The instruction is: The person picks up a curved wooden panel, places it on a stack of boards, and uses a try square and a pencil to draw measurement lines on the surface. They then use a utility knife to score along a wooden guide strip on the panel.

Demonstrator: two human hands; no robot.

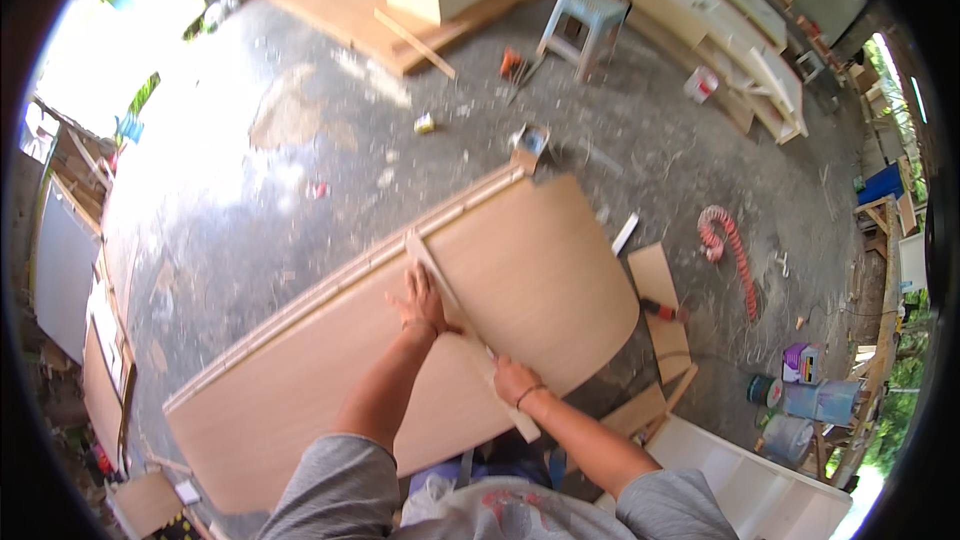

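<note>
Hands (420, 302) flat on wooden strip (462, 325) across plywood panel (300, 380)

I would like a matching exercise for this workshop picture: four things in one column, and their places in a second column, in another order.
Things:
1. left hand
2. right hand
3. stool
4. orange hose

Places:
A. coiled on the floor, right of the panel
B. flat on the panel, beside the strip
C. far off, near the top
D. gripping the strip's near end

Pairs: 1-B, 2-D, 3-C, 4-A
</note>
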